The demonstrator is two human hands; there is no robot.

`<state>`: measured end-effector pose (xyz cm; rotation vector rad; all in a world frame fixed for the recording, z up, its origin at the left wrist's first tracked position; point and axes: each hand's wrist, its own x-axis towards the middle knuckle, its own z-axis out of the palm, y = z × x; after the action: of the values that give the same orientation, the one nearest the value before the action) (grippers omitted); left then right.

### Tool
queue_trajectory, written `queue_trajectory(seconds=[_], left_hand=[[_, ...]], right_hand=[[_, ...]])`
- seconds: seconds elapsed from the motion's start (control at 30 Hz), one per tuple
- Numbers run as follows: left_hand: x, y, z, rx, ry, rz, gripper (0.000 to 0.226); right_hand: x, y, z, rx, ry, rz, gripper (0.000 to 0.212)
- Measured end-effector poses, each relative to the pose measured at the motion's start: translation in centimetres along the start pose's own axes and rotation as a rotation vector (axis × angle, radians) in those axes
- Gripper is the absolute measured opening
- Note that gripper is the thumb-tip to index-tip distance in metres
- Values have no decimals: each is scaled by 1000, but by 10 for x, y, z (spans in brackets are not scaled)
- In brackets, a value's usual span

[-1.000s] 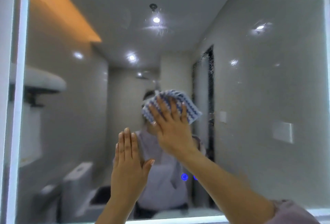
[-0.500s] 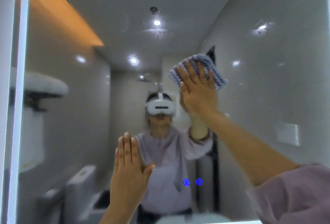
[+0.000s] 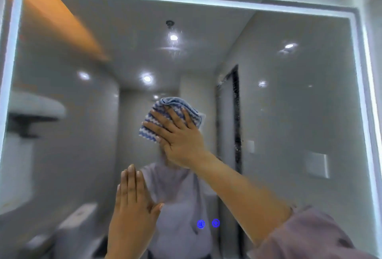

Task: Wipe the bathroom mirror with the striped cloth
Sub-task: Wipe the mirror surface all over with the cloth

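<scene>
A large wall mirror (image 3: 289,114) with a lit white border fills the view. Against the middle of its glass, my right hand (image 3: 179,137) presses a blue-and-white striped cloth (image 3: 163,114) flat, fingers spread over it and pointing up-left. The cloth bunches above my fingertips. My left hand (image 3: 132,207) rests flat on the glass lower down and to the left, fingers together and pointing up, holding nothing. My right forearm runs down to the lower right, ending in a mauve sleeve (image 3: 310,236).
Two small blue lit icons (image 3: 208,223) glow near the mirror's lower middle. A streaky dark vertical strip (image 3: 236,114) shows right of the cloth. The mirror's lit frame (image 3: 361,93) bounds the right side. Reflected in the glass are a toilet and ceiling lights.
My right hand has swept the cloth from the upper right back down and left to the mirror's centre. My left hand has stayed flat on the glass.
</scene>
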<state>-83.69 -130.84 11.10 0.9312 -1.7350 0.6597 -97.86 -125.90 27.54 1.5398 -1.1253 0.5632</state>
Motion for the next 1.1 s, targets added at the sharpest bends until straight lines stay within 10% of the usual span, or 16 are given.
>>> queue_trajectory(seconds=[0.43, 1.1], left_hand=[[2, 2, -3, -20, 16, -17, 83], [117, 41, -46, 33, -55, -58, 107]], right_hand=[[25, 107, -56, 94, 95, 689, 51], [-52, 56, -14, -23, -6, 121, 52]])
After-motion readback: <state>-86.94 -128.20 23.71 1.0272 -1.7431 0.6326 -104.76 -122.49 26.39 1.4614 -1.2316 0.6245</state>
